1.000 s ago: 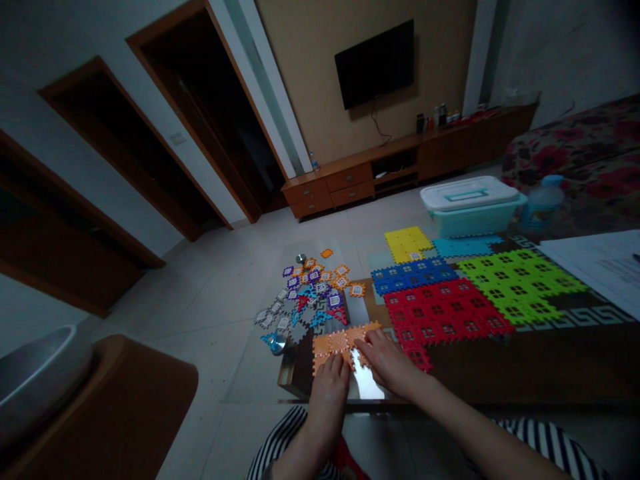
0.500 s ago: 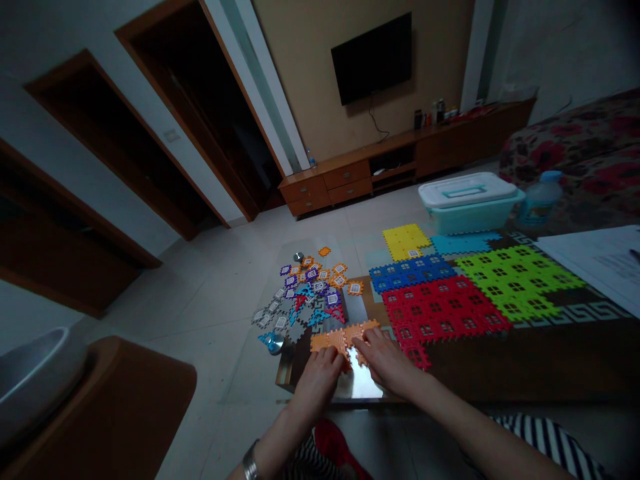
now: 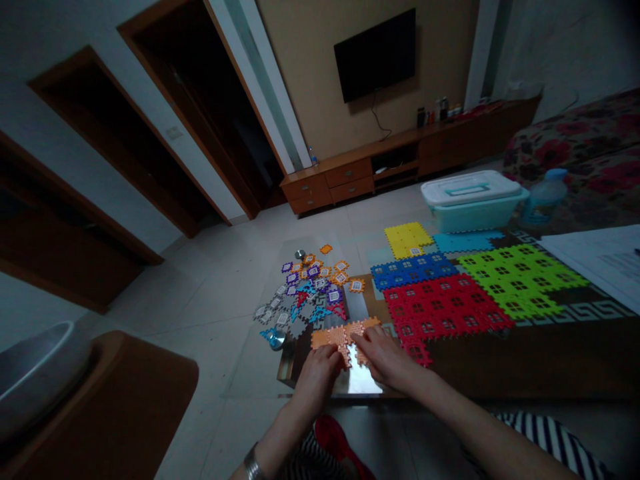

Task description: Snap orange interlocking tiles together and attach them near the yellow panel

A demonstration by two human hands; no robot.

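Two hands above a glass tabletop [image 3: 361, 381]: left hand [image 3: 316, 380] and right hand [image 3: 384, 360], both palm-down, forearms extending forward from the lower edge of the view, fingers curled onto and grasping one joined orange tile sheet [image 3: 340, 337] near the tabletop's near edge. To its right and farther off lie five assembled sheets: yellow sheet [image 3: 407, 240], teal sheet [image 3: 465, 243], blue sheet [image 3: 413, 273], red sheet [image 3: 445, 310], green sheet [image 3: 520, 280]. A loose heap of mixed tiles [image 3: 305, 293] lies just beyond and left. Left wrist: metal bracelet [image 3: 253, 468].
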